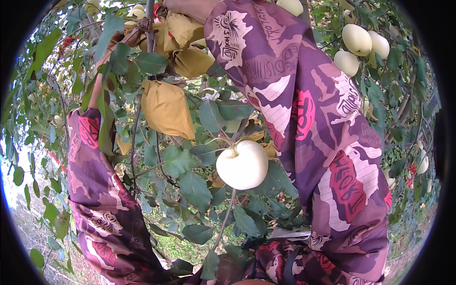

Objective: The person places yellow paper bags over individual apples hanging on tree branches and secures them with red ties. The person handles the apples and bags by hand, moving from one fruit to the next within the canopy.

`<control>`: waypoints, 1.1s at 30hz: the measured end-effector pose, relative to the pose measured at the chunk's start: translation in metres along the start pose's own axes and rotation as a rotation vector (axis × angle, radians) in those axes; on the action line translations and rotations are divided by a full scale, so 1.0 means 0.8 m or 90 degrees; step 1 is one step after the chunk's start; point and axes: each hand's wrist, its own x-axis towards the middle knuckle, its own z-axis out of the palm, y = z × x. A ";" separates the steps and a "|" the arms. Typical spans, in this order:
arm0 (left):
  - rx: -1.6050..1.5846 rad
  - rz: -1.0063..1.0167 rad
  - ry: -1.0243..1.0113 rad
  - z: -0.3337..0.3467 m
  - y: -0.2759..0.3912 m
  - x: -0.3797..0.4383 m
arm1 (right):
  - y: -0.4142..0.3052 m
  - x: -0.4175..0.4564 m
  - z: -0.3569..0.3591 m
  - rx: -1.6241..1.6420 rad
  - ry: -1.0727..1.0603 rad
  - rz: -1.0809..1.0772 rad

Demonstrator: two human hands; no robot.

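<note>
Both my arms reach up into an apple tree. My right hand (190, 8) is at the top edge, partly out of view, against a crumpled tan paper fruit bag (183, 30). Leaves and a branch partly cover my left hand (130, 38), which is beside the same cluster of bags. What its fingers hold is hidden. Below them hang another paper bag (194, 61) and a larger, full-looking paper bag (167, 108). A bare pale apple (242, 165) hangs by its stem between my forearms.
More pale apples (357, 40) hang at the upper right, beyond my right sleeve (302, 89). An upright branch (150, 32) runs between my hands. Leafy twigs (178, 160) fill the space between my arms, with grass (174, 245) beneath.
</note>
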 end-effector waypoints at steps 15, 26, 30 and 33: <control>0.693 -0.034 -0.067 0.018 -0.011 -0.065 | 0.062 -0.075 0.006 -0.101 0.002 0.049; 0.711 -0.167 0.011 -0.028 -0.038 -0.125 | -0.013 -0.112 0.070 -0.059 0.144 -0.013; 0.945 -0.086 0.070 -0.018 0.055 -0.139 | -0.012 -0.130 0.053 0.046 0.305 -0.063; 0.752 -0.130 0.157 -0.067 0.072 -0.180 | -0.014 -0.142 0.029 0.177 0.329 0.022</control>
